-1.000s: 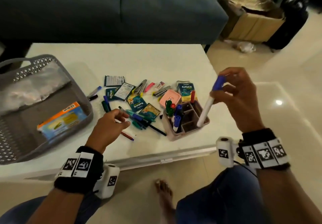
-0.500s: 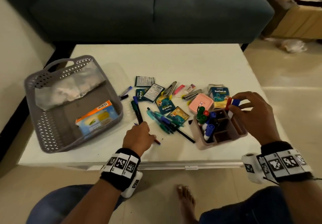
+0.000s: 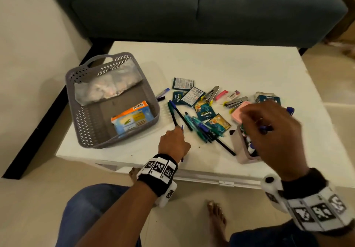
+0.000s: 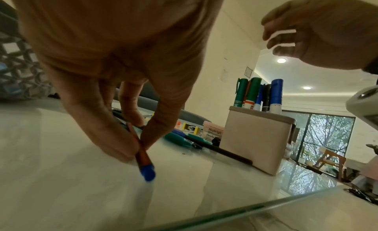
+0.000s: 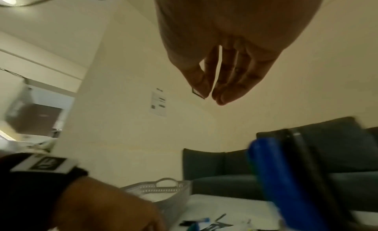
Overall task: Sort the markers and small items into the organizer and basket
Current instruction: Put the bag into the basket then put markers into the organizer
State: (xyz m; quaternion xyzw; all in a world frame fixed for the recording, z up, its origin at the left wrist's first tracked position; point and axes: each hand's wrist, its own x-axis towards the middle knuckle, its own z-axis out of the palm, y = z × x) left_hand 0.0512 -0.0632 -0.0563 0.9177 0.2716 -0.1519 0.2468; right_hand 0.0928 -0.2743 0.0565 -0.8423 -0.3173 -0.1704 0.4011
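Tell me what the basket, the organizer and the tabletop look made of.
Basket: grey moulded plastic, matte, with perforated lattice walls. Organizer: beige-pink plastic by the look, smooth satin, rounded corners. Tabletop: white and glossy, mirroring the window in the left wrist view; glass or lacquer, unclear which.

the head view looks steeply down from above the seated person onto the white table (image 3: 221, 68), taking in both forearms, the grey basket (image 3: 76, 112) to the left and a sofa (image 3: 192, 6) beyond. the left wrist view sits low, almost at the tabletop, very close behind the left hand (image 4: 114, 60), facing across to the organizer (image 4: 255, 137). the right wrist view tilts up past the right hand (image 5: 225, 48) toward wall and ceiling. all three share the basket and the pile of pens (image 3: 199, 129).
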